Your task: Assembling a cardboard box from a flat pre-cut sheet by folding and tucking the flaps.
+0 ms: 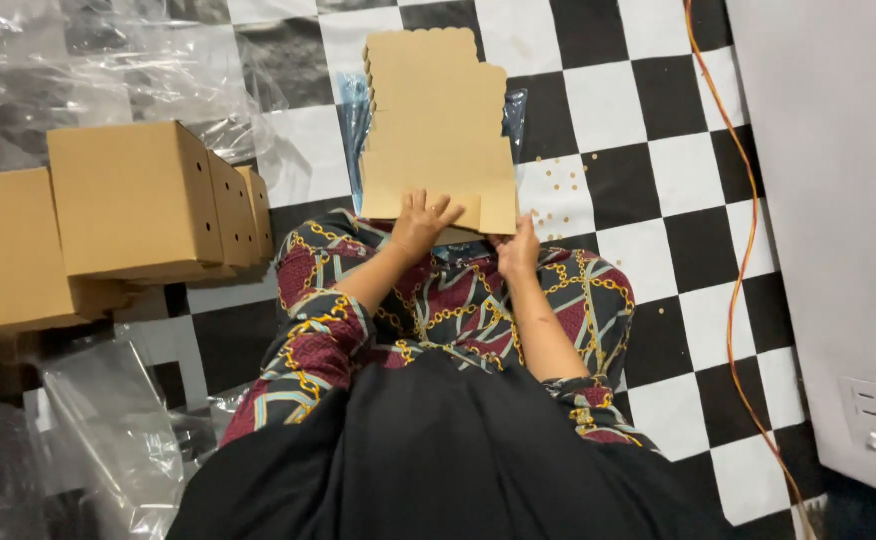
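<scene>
A flat, unfolded cardboard blank (438, 130) with scalloped top edges lies on the checkered floor (648, 200), running forward from both hands, its near edge over the person's patterned lap. The left hand (421, 222) rests on its near edge with fingers spread, the grip open and pressing flat on the board. The right hand (518, 250) holds the near right corner; its grip is closed on the cardboard blank there. Beyond that grip, small tan bits (558, 190) dot the tiles. Left of the left grip stand assembled cardboard boxes (133, 200) in a row, with clear plastic sheeting (88, 70) past them. Well right of the right grip an orange cord (743, 260) runs beside a wall outlet (868, 410).
</scene>
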